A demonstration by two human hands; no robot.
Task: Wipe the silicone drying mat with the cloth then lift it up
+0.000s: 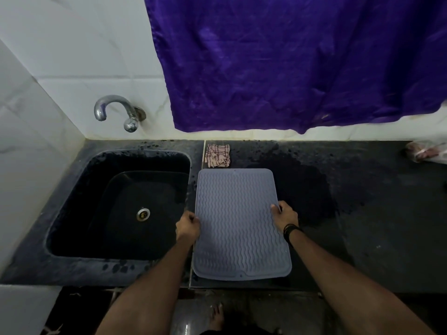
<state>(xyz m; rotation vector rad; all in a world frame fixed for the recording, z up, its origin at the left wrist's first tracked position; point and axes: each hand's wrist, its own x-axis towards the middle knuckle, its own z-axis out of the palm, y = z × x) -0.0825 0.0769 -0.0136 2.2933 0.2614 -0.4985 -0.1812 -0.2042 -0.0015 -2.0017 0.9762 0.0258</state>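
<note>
A grey silicone drying mat (238, 223) with wavy ridges is over the dark counter, just right of the sink. My left hand (187, 226) grips its left edge and my right hand (286, 217) grips its right edge, both about halfway along. Whether the mat rests flat or is slightly raised I cannot tell. A crumpled checked cloth (217, 155) lies on the counter just behind the mat's far edge, apart from both hands.
A black sink (72, 213) with a metal drain lies to the left, under a wall tap (113, 110). A purple curtain (290, 64) hangs over the back wall. A wet patch darkens the counter (375, 213) right of the mat. A plastic bag (428, 152) sits at far right.
</note>
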